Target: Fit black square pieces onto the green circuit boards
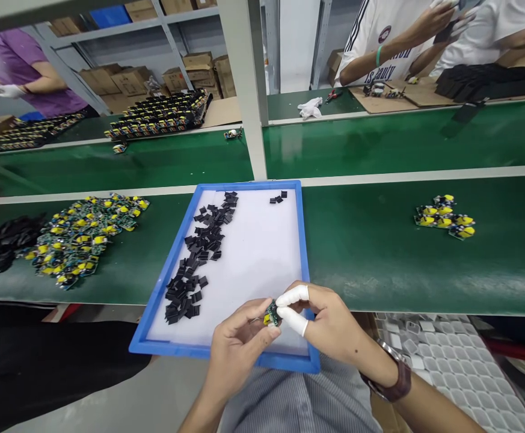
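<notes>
A small green circuit board (273, 313) with a yellow part is held over the near end of a blue-rimmed tray (306, 264). My left hand (239, 343) grips its left side between thumb and fingers. From the right, my right hand (329, 319) pinches at the board's edge; white covers are on its thumb and forefinger. Whether a smaller piece sits between those fingertips is hidden. Many small black pieces (205, 237) lie along the tray's left side, and several black pieces (279, 198) lie in its far right corner.
Left of the tray is a heap of circuit boards (82, 231) beside black parts (12, 237). A smaller group of boards (445, 216) lies to the right. Behind, a post (244, 90) rises at the ledge. Co-workers (388, 48) work across the bench.
</notes>
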A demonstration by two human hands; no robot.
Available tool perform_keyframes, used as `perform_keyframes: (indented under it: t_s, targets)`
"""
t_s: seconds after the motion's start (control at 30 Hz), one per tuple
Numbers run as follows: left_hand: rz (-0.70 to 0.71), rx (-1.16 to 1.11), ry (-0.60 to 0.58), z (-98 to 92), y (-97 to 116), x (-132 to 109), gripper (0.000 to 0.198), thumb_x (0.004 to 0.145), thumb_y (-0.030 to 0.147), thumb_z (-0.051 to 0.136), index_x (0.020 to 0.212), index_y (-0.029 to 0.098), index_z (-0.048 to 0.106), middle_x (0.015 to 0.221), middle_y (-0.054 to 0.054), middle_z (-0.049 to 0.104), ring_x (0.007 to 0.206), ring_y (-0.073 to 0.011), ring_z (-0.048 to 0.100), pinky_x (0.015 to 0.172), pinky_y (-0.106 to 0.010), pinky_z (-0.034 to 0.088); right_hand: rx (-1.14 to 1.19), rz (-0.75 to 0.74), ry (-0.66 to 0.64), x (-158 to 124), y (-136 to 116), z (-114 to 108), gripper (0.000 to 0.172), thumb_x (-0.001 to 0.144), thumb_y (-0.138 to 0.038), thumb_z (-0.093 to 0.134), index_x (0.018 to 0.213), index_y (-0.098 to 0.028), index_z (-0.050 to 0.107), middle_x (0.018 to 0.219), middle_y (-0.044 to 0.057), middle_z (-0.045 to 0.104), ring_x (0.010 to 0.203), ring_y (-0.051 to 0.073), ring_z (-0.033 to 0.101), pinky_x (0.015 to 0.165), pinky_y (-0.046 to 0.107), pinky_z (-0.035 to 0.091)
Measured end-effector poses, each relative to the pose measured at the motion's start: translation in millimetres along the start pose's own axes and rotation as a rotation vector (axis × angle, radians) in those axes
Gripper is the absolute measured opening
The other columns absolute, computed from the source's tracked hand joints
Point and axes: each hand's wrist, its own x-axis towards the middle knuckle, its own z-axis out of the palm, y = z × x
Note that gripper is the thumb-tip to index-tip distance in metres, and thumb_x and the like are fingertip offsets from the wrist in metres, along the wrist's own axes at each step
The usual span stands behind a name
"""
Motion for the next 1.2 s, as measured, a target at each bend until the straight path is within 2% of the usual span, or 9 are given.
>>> perform_keyframes:
  t_s: [0.13, 0.3, 0.47, 0.67, 0.83, 0.93, 1.03, 1.13, 1.2]
  targets:
    - [0.001, -0.021, -0.013, -1.9, -3.2, -0.7, 0.034, 0.079, 0.013, 0.082, 0.110, 0.026, 0.081, 0.113, -0.008, 0.077, 0.105, -0.0222, 0.072, 0.090, -0.032, 0.062, -0.058, -0.095, -0.031, -0.1, -5.9, -0.9, 0.025, 0.088, -0.004, 0.058, 0.096, -0.022, 0.073, 0.090, 0.002, 0.068, 0.080, 0.018, 0.063, 0.071, 0.030, 0.048]
    - [0.002, -0.042, -0.026, -0.8, -3.8, -0.8, 0.034, 0.080, 0.012, 0.081, 0.111, 0.028, 0.081, 0.111, -0.007, 0.076, 0.102, -0.0217, 0.072, 0.088, -0.034, 0.063, -0.037, -0.064, -0.030, 1.9, -5.4, 1.1, 0.027, 0.087, -0.002, 0.059, 0.096, -0.023, 0.072, 0.086, 0.001, 0.068, 0.077, 0.017, 0.062, 0.070, 0.029, 0.048]
    - [0.011, 0.003, 0.018, -1.9, -4.0, 0.1, 0.031, 0.078, 0.014, 0.083, 0.107, 0.025, 0.082, 0.111, -0.008, 0.076, 0.103, -0.0238, 0.072, 0.090, -0.036, 0.063, -0.097, -0.139, -0.076, 0.8, -8.1, 1.2, 0.027, 0.088, -0.001, 0.055, 0.098, -0.021, 0.071, 0.092, 0.004, 0.068, 0.081, 0.019, 0.063, 0.073, 0.031, 0.049]
    - [0.019, -0.013, -0.038, -2.6, -3.0, -0.9, 0.034, 0.081, 0.013, 0.081, 0.110, 0.029, 0.081, 0.112, -0.007, 0.075, 0.104, -0.0237, 0.071, 0.089, -0.036, 0.062, 0.094, -0.041, -0.082, 11.8, -2.8, 1.5, 0.022, 0.087, -0.005, 0.061, 0.093, -0.021, 0.076, 0.084, 0.001, 0.072, 0.076, 0.016, 0.065, 0.069, 0.027, 0.051]
    - [0.048, 0.054, -0.025, -0.7, -1.7, -0.4, 0.035, 0.084, 0.014, 0.078, 0.116, 0.028, 0.079, 0.109, -0.007, 0.075, 0.100, -0.0207, 0.071, 0.084, -0.030, 0.061, 0.104, -0.021, 0.030, 10.1, 2.5, 6.1, 0.023, 0.084, -0.005, 0.062, 0.091, -0.021, 0.077, 0.084, 0.001, 0.072, 0.076, 0.015, 0.064, 0.070, 0.027, 0.051]
    - [0.067, 0.058, -0.051, -0.8, -2.4, -0.6, 0.036, 0.086, 0.013, 0.076, 0.118, 0.030, 0.078, 0.107, -0.006, 0.074, 0.097, -0.0201, 0.072, 0.085, -0.030, 0.062, 0.244, 0.129, -0.002, 8.3, 1.7, 6.3, 0.012, 0.085, -0.013, 0.067, 0.089, -0.019, 0.076, 0.083, 0.002, 0.073, 0.073, 0.016, 0.066, 0.069, 0.029, 0.054]
    - [0.051, 0.063, -0.051, -3.2, -4.8, -2.3, 0.038, 0.087, 0.014, 0.076, 0.119, 0.033, 0.077, 0.122, -0.008, 0.071, 0.110, -0.0245, 0.071, 0.089, -0.034, 0.063, 0.338, 0.219, -0.080, 8.3, -1.0, 2.9, 0.009, 0.085, -0.020, 0.069, 0.090, -0.018, 0.076, 0.085, 0.004, 0.074, 0.074, 0.018, 0.069, 0.072, 0.032, 0.057]
    - [0.042, 0.070, -0.063, -6.3, -7.3, -4.3, 0.040, 0.088, 0.014, 0.075, 0.122, 0.034, 0.076, 0.140, -0.009, 0.063, 0.126, -0.0290, 0.065, 0.094, -0.036, 0.063, 0.223, 0.154, -0.058, 8.9, -4.3, -0.3, 0.014, 0.085, -0.015, 0.066, 0.092, -0.019, 0.078, 0.090, 0.004, 0.075, 0.080, 0.019, 0.068, 0.075, 0.032, 0.055]
    - [0.059, 0.079, -0.077, -7.5, -8.0, -5.0, 0.041, 0.088, 0.013, 0.074, 0.123, 0.034, 0.075, 0.139, -0.009, 0.064, 0.126, -0.0286, 0.065, 0.096, -0.036, 0.062, 0.159, 0.135, -0.030, 9.7, -6.4, -0.6, 0.017, 0.084, -0.012, 0.065, 0.091, -0.020, 0.078, 0.089, 0.004, 0.075, 0.079, 0.018, 0.067, 0.073, 0.031, 0.054]
